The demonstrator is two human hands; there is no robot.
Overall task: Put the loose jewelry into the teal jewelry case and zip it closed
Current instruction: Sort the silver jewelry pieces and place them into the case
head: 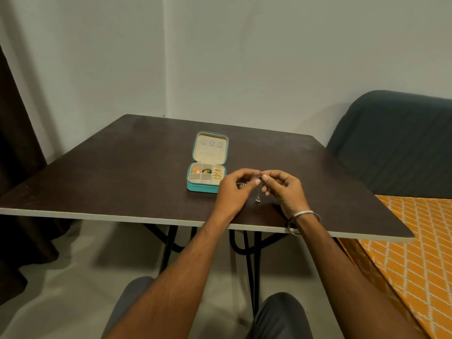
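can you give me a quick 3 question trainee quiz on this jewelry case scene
1. True or false: the teal jewelry case is zipped shut.
2. Which case compartments hold jewelry? A) back row B) front row C) none
3. What do both hands pinch beside the case?

Key:
1. False; its lid lies open on the dark table.
2. A; the two front left cells look empty.
3. A thin silver chain with a small pendant, between left hand and right hand.
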